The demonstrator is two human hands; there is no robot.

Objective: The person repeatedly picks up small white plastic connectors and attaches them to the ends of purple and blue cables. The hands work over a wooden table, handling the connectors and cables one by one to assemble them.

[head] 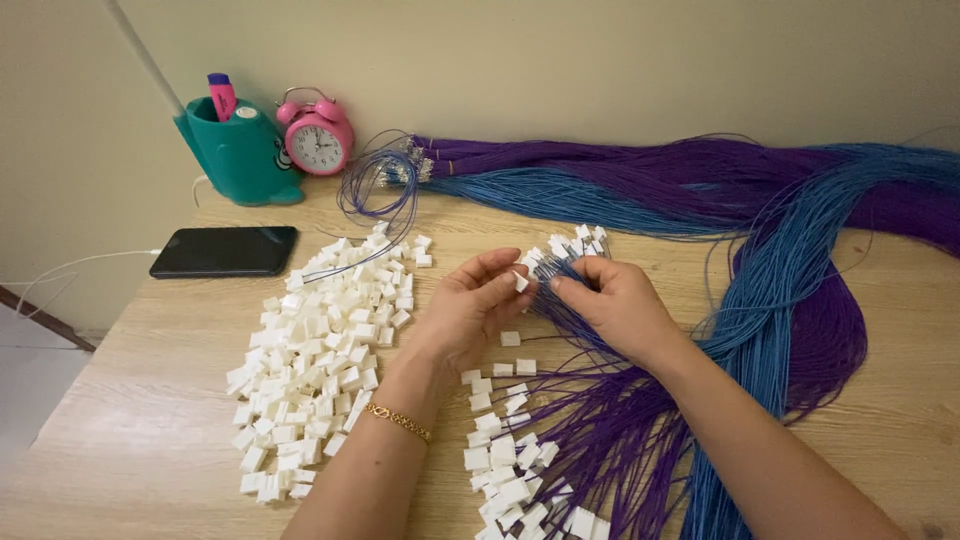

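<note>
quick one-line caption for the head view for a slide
Left hand pinches a white connector while right hand holds blue and purple wires, beside a heap of white connectors.

You get soft, even, warm indoor light with faint shadows under your hands, sharp focus, and slight wide-angle bending at the edges.

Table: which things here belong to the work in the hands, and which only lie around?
In use: left hand pinching a white connector; right hand holding wires; connector pile; wire bundles.

Lying about: phone, alarm clock, teal pen holder.
</note>
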